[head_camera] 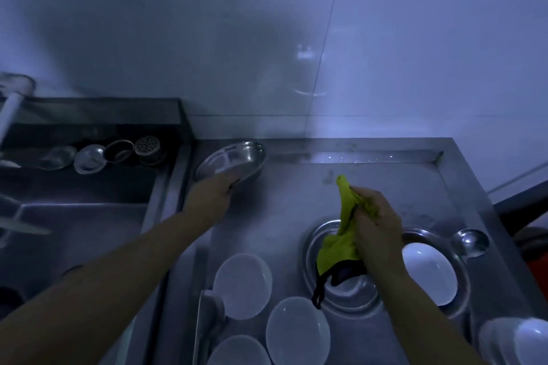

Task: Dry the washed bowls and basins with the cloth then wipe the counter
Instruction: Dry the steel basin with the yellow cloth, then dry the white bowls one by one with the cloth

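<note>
My left hand (212, 194) grips the near rim of a steel basin (229, 160), which is tilted up at the back left of the counter beside the sink. My right hand (375, 221) is closed on a yellow-green cloth (341, 241) with a dark edge. The cloth hangs over a steel basin (350, 293) lying on the counter. Several white bowls stand near the front: one (243, 286) and one (298, 332) to the left of that basin, another (428, 274) inside a steel basin to the right.
The steel counter (385, 184) has a raised rim at the back and right. A sink (86, 216) on the left holds small steel pieces and a strainer (147, 145). A steel ladle (471, 241) lies at the right. The tiled wall rises behind.
</note>
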